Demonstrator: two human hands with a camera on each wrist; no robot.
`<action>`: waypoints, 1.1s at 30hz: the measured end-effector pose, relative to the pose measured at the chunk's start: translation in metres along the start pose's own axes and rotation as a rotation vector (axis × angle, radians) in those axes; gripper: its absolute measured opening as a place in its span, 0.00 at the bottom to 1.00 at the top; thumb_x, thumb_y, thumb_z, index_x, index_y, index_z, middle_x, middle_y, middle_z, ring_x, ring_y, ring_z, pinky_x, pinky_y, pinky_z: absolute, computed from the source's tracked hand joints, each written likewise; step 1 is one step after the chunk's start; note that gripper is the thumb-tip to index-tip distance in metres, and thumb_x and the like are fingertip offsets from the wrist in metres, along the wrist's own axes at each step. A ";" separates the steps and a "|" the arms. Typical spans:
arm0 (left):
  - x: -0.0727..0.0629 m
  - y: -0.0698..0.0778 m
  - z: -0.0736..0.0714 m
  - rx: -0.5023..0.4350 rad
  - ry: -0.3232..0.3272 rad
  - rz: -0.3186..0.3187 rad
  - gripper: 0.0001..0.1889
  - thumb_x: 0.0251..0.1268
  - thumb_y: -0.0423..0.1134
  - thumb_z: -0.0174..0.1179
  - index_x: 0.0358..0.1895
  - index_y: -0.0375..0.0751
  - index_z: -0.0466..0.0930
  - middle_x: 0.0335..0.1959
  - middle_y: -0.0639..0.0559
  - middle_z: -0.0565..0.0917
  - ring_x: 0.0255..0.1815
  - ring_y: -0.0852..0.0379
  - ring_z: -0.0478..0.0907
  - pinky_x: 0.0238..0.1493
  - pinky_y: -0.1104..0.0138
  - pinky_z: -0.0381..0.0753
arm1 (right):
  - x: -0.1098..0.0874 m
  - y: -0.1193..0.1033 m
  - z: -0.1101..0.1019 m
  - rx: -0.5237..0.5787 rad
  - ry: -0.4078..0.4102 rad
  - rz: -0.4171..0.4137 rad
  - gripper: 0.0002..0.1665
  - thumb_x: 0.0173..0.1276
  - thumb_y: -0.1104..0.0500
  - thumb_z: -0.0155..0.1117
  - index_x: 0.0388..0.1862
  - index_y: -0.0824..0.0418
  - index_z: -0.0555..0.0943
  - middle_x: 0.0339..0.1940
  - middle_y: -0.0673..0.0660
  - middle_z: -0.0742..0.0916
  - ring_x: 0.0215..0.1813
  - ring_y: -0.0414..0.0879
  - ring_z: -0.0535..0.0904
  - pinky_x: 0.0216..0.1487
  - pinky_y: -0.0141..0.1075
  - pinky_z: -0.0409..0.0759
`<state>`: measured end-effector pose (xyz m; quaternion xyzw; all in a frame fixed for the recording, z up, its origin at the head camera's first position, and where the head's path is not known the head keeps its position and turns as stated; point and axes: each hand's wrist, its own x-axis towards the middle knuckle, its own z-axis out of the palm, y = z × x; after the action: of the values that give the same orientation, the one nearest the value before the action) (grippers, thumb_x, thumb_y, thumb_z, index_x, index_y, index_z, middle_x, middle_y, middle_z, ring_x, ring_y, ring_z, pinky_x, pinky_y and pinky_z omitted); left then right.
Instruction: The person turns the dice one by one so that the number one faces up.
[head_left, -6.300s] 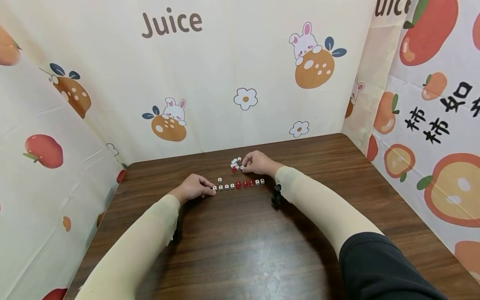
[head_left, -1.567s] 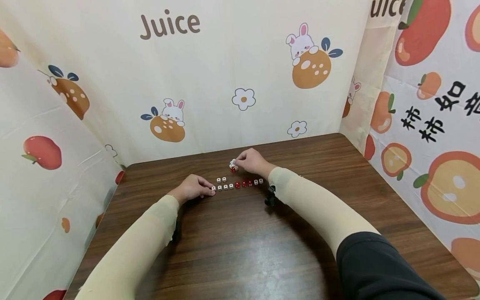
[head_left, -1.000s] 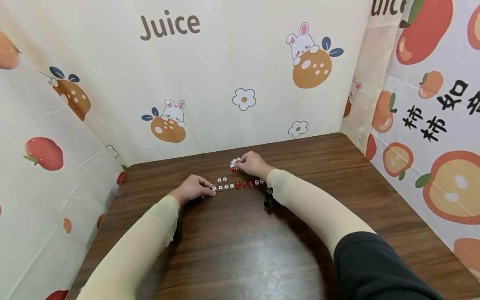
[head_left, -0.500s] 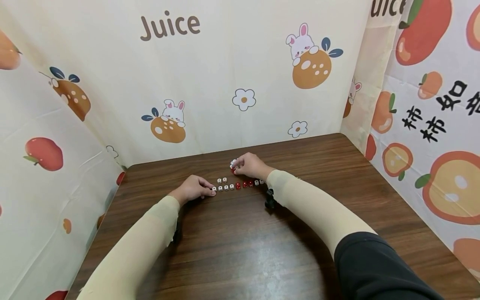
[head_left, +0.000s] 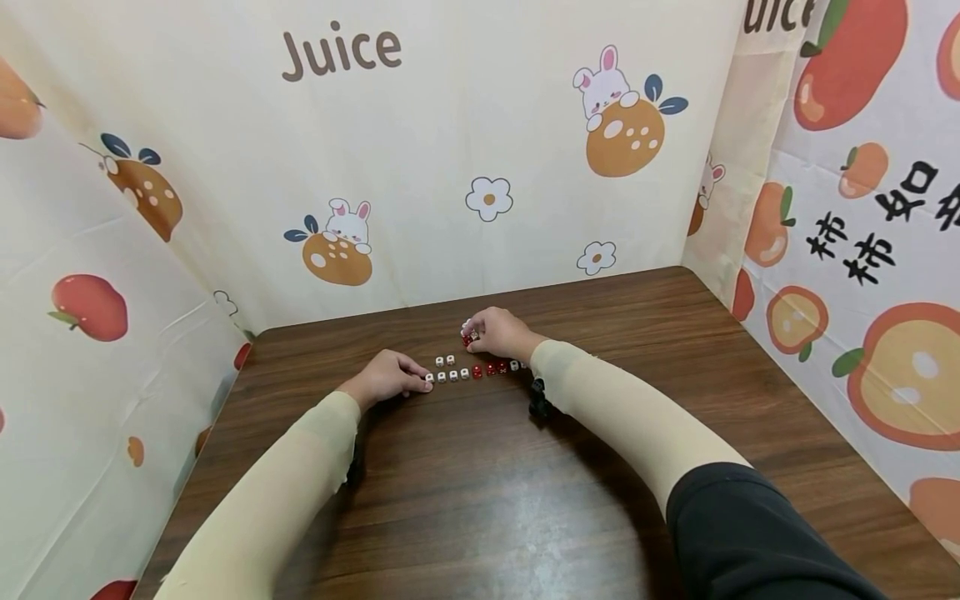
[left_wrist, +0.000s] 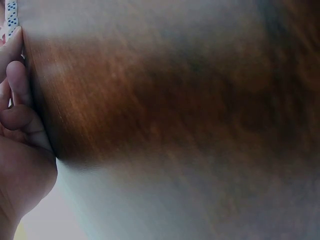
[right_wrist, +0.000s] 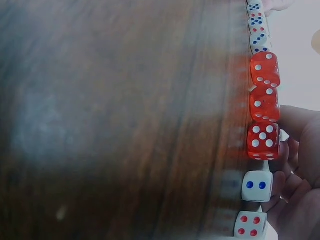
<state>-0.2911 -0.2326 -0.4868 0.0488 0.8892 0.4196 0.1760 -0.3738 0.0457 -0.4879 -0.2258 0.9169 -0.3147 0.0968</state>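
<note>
On the brown table a row of white dice (head_left: 453, 376) and red dice (head_left: 491, 368) runs left to right. My left hand (head_left: 386, 374) pinches the white die (head_left: 429, 378) at the row's left end. Two white dice (head_left: 445, 361) stand just behind the row. My right hand (head_left: 504, 333) is over a small pile of dice (head_left: 466, 339) farther back, with thumb and forefinger reaching round some of them; I cannot tell whether it grips one. In the right wrist view, red dice (right_wrist: 263, 141) and a white die (right_wrist: 257, 186) stand in front of the right fingers.
The wooden table (head_left: 465, 492) reaches forward to a printed cloth wall (head_left: 420, 150). Another printed cloth (head_left: 862, 275) borders it on the right. A small black device (head_left: 538, 400) hangs below the right wrist, near the row's right end.
A second white die has joined the one behind the row since the earliest frame. Over the last second my right hand has shifted slightly nearer at the pile. The left hand stays put.
</note>
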 end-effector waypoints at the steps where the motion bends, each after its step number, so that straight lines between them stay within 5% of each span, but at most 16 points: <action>1: 0.001 0.000 0.000 -0.001 0.001 -0.001 0.13 0.67 0.39 0.83 0.50 0.37 0.98 0.45 0.50 0.96 0.33 0.59 0.81 0.37 0.67 0.85 | 0.000 0.000 0.000 -0.003 0.001 -0.001 0.14 0.75 0.54 0.83 0.57 0.51 0.95 0.34 0.49 0.90 0.34 0.40 0.76 0.38 0.34 0.74; 8: 0.000 0.000 0.001 -0.002 -0.004 -0.002 0.13 0.67 0.39 0.83 0.50 0.37 0.98 0.45 0.51 0.96 0.33 0.59 0.81 0.37 0.66 0.84 | 0.000 0.003 0.002 -0.018 0.022 -0.010 0.09 0.78 0.52 0.81 0.53 0.51 0.96 0.42 0.48 0.94 0.34 0.40 0.78 0.38 0.34 0.75; 19: 0.000 0.002 0.000 0.001 0.001 -0.006 0.13 0.67 0.39 0.83 0.50 0.37 0.98 0.45 0.50 0.96 0.33 0.59 0.81 0.37 0.67 0.84 | 0.002 0.003 -0.001 -0.033 -0.033 -0.026 0.14 0.79 0.53 0.79 0.61 0.47 0.96 0.26 0.46 0.85 0.28 0.38 0.74 0.33 0.33 0.71; 33: -0.001 0.002 0.000 -0.007 -0.004 -0.011 0.13 0.68 0.38 0.83 0.51 0.37 0.97 0.47 0.49 0.96 0.33 0.59 0.81 0.37 0.67 0.84 | 0.002 0.003 0.000 -0.004 -0.043 0.000 0.13 0.77 0.52 0.81 0.57 0.50 0.96 0.34 0.49 0.90 0.33 0.39 0.77 0.37 0.34 0.74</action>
<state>-0.2904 -0.2320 -0.4851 0.0441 0.8877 0.4215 0.1800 -0.3771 0.0470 -0.4896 -0.2326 0.9153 -0.3077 0.1159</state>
